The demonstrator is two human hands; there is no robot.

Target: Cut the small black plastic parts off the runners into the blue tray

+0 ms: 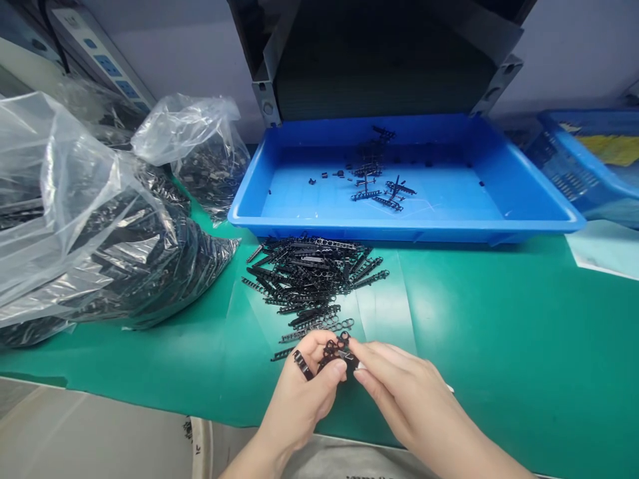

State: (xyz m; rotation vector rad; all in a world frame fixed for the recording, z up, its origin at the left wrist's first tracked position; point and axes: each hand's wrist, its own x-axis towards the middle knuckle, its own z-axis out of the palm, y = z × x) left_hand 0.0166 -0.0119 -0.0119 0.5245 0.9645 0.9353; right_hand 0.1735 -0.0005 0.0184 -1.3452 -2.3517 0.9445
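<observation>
In front of the blue tray [409,235], the left hand [305,394] holds black parts [329,350] in curled fingers. The right hand [405,384] touches them, fingers narrow; its grip I cannot tell. A black pile [314,273] lies nearer the tray

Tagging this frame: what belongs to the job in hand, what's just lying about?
Likely the job:
black parts in the left hand, right hand at them
pile of black parts
blue tray with loose parts
bags of dark parts

Apparently just lying about:
power strip
blue basket
pale sheet
</observation>
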